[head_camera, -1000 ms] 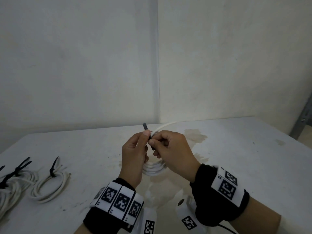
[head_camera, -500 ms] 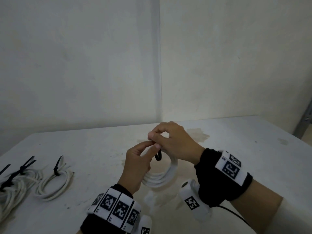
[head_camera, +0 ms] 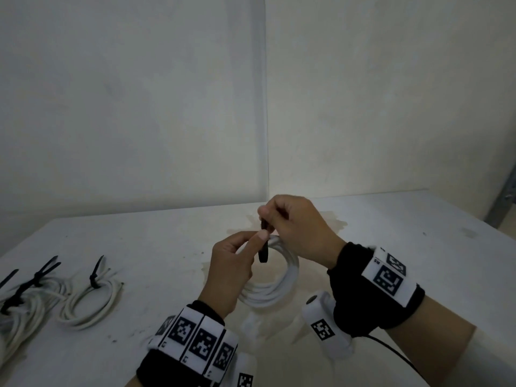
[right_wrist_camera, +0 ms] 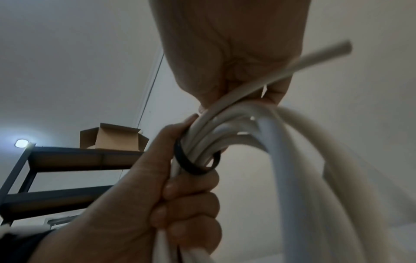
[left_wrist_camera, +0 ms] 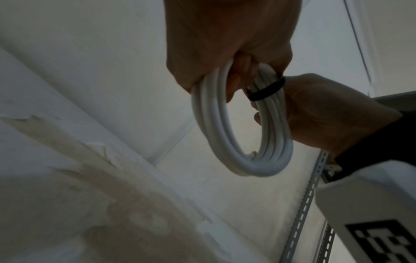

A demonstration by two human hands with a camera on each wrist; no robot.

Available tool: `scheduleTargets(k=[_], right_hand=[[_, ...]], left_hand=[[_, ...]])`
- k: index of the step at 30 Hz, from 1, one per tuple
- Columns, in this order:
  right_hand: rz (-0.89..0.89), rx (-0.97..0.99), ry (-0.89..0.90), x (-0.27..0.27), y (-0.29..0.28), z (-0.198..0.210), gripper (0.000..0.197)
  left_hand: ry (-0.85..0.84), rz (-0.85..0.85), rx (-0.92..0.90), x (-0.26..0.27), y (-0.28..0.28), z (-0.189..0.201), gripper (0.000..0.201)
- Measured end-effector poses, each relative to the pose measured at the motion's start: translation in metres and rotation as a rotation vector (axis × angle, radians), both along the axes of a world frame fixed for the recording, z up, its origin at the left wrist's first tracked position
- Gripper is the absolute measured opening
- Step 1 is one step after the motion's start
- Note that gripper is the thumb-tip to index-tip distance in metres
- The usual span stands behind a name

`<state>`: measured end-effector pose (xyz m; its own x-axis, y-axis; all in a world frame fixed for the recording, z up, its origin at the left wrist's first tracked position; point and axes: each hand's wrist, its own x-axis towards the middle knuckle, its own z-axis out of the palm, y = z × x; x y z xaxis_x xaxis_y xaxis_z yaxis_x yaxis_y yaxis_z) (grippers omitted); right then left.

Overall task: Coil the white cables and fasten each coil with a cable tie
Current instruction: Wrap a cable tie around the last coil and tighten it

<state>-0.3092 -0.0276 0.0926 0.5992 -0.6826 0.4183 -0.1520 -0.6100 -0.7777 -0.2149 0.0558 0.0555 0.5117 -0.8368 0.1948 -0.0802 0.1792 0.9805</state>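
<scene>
Both hands raised: left hand (head_camera: pixel 231 270) grips the white coil (head_camera: pixel 275 286), right hand (head_camera: pixel 296 227) pinches the black cable tie (head_camera: pixel 263 248).

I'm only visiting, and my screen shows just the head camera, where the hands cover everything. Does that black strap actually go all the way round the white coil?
Observer: Yes. The left wrist view shows the black cable tie looped right around all the strands of the white coil.
Visitor: Is it pulled snug?
Observer: Not quite. In the right wrist view the loop stands off the strands on one side, with a gap showing, just above the grip of the left hand.
</scene>
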Motion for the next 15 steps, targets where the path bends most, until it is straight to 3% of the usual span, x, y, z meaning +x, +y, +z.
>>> scheduleTargets(k=[9, 13, 15], right_hand=[[-0.119, 0.075, -0.175, 0.000, -0.006, 0.010, 0.024], [-0.007, 0.158, -0.041, -0.008, -0.006, 0.007, 0.030], [0.064, 0.231, 0.027, -0.011, -0.003, 0.005, 0.023]], left_hand=[[-0.013, -0.013, 0.004, -0.005, 0.001, 0.000, 0.025], [-0.023, -0.013, -0.013, -0.002, 0.003, -0.006, 0.020], [-0.010, -0.015, -0.031, -0.001, 0.003, -0.007, 0.018]])
